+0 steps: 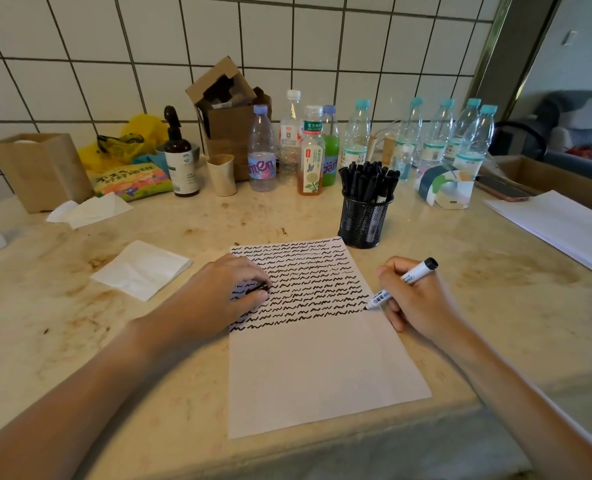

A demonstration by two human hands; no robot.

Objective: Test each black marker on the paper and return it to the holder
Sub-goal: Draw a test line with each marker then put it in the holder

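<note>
A white sheet of paper (315, 368) lies on the marble counter, its upper half filled with rows of black squiggles. My right hand (414, 299) grips an uncapped white-barrelled marker (403, 280), whose tip touches the paper's right edge at the end of a squiggle row. My left hand (225, 292) rests on the paper's left side and holds the black cap (258, 289) between its fingers. A black mesh holder (364, 220) packed with several black markers (369, 180) stands just beyond the paper's top right corner.
Several plastic bottles (357, 136) line the tiled wall behind the holder. A folded tissue (142, 270) lies left of the paper, a stack of white sheets (561, 226) at the right. A brown pump bottle (181, 161), cup (222, 174) and cardboard boxes (228, 116) stand at the back.
</note>
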